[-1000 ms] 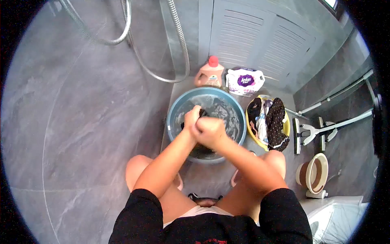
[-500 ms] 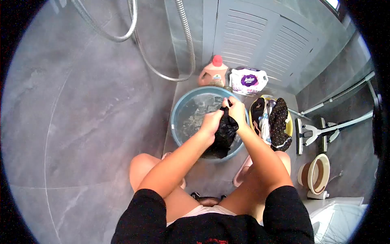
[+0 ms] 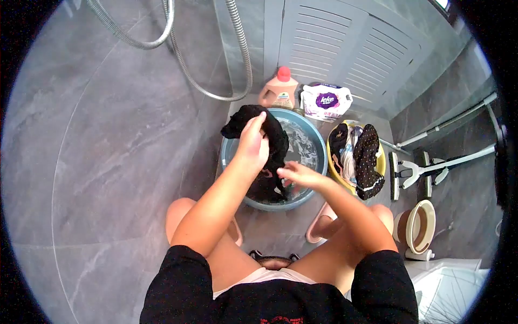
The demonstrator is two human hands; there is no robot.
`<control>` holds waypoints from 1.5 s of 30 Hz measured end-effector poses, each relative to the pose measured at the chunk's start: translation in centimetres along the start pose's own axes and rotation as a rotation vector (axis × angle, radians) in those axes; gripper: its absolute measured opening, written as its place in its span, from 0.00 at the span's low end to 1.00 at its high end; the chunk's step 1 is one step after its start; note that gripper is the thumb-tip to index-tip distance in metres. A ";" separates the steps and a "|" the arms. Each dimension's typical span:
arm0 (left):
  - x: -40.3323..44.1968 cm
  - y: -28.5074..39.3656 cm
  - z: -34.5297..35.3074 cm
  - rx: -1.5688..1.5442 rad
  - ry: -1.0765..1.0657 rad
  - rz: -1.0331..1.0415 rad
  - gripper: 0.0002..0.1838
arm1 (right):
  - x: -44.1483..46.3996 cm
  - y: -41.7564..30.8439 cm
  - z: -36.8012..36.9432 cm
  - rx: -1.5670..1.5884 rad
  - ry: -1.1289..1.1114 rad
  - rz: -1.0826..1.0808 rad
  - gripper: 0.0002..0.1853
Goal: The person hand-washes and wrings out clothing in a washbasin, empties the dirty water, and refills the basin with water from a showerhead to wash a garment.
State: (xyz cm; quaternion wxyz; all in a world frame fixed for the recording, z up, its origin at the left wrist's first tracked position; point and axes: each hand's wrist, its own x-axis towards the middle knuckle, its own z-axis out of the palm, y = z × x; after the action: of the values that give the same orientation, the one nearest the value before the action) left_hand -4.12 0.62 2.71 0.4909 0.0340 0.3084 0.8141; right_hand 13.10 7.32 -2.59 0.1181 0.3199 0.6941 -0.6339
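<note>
A wet black garment (image 3: 277,137) is draped over the left side of a blue basin (image 3: 322,143); its upper end hangs out past the left rim and its lower part lies in the basin. My left hand (image 3: 253,143) is closed around the garment's upper part. My right hand (image 3: 298,175) is over the basin's right half, fingertips beside the lower folds, fingers apart and slightly blurred; whether they touch the cloth is unclear. Foamy water (image 3: 302,146) shows to the right of the garment.
Behind the basin stand a pink detergent bottle (image 3: 279,89) with a red cap and a white pack (image 3: 326,101). To the right, a yellow basin (image 3: 383,167) holds clothes. Farther right are mops (image 3: 413,174) and a brown-and-cream bucket (image 3: 420,229). A shower hose (image 3: 245,59) hangs at the back.
The black garment has shifted from the basin's right side to the left and is now spread out longer. My left hand moved left with it; my right hand came down and let go.
</note>
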 end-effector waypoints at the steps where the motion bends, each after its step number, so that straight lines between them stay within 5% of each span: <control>1: -0.6 -0.1 0.4 0.025 -0.055 -0.005 0.10 | -1.2 -1.5 1.4 0.117 0.064 0.014 0.37; 8: 0.1 1.9 -0.1 0.195 -0.111 0.012 0.14 | -1.8 -6.1 -2.8 0.849 0.345 -0.412 0.17; 11: 0.7 3.2 -1.0 0.256 0.037 0.032 0.17 | -2.6 -8.0 -4.6 0.860 0.382 -0.551 0.17; 20: 2.1 1.8 -2.6 0.455 -0.003 0.165 0.21 | -6.0 -11.0 -8.5 0.963 0.493 -0.835 0.14; 23: 2.3 1.3 -3.0 0.488 0.214 0.114 0.26 | -6.4 -11.0 -8.7 0.991 0.488 -0.852 0.14; 25: 2.4 0.6 -3.1 1.178 0.272 0.425 0.28 | -6.4 -11.2 -8.3 1.015 0.458 -0.875 0.13; 26: 2.4 0.4 -3.3 1.460 0.163 0.658 0.28 | -6.7 -11.5 -7.9 1.022 0.479 -0.873 0.12; 28: 1.9 -0.4 -3.2 1.448 -0.231 0.430 0.28 | -6.7 -11.3 -7.6 1.074 0.429 -0.827 0.11; 30: 0.8 -2.5 -2.3 1.447 -0.514 -0.025 0.31 | -6.3 -10.8 -7.5 1.109 0.393 -0.828 0.11; 33: -1.2 -5.4 -2.7 1.716 -0.756 0.288 0.42 | -6.4 -10.9 -6.9 1.085 0.421 -0.780 0.13; 35: -1.3 -5.9 -2.1 1.668 -0.658 0.293 0.42 | -7.1 -11.0 -6.9 0.893 0.302 -0.805 0.15; 38: -1.4 -4.6 -0.3 1.408 -0.521 0.119 0.42 | -7.0 -10.2 -7.0 0.594 0.465 -0.730 0.11; 41: -0.5 -4.9 -1.3 1.412 -0.542 0.066 0.40 | -6.5 -9.4 -6.6 0.610 0.478 -0.709 0.09; 45: -0.4 -7.2 -4.3 1.623 -0.505 0.256 0.30 | -6.9 -9.6 -5.6 0.846 0.318 -0.814 0.10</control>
State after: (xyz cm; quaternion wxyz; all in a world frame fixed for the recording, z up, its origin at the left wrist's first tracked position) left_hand 0.18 0.65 -4.48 0.2729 0.5894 0.6705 0.3585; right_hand 14.06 10.72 10.04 -0.3763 0.1388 0.4577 -0.7935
